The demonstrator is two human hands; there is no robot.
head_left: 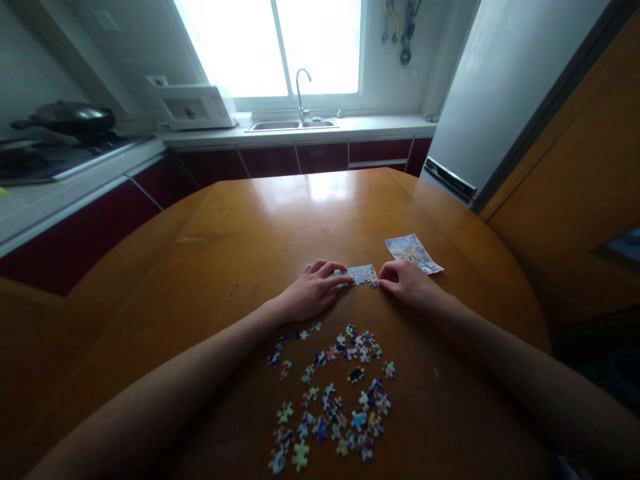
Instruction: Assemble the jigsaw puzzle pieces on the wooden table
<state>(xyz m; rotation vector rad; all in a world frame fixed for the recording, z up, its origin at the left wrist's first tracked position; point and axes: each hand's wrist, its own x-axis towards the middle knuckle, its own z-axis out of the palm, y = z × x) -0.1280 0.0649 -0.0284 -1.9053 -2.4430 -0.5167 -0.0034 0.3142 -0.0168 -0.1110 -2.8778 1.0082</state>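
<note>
A joined strip of jigsaw puzzle (361,273), pale blue and white, lies on the wooden table. My left hand (313,290) rests at its left end, fingers stretched out and partly covering it. At the strip's right end my right hand (405,281) is closed in a pinch on a small puzzle piece (374,283), mostly hidden by the fingertips. Just beyond the right hand lies a printed picture sheet (413,252), its lower edge near the knuckles. Many loose puzzle pieces (330,400) are scattered between my forearms, nearer to me.
The round-ended wooden table (280,227) fills the middle. Behind it runs a counter with a sink (275,125), a faucet (300,93) and a white microwave (195,107). A wok (75,119) sits on the stove at left. A fridge (505,87) stands at right.
</note>
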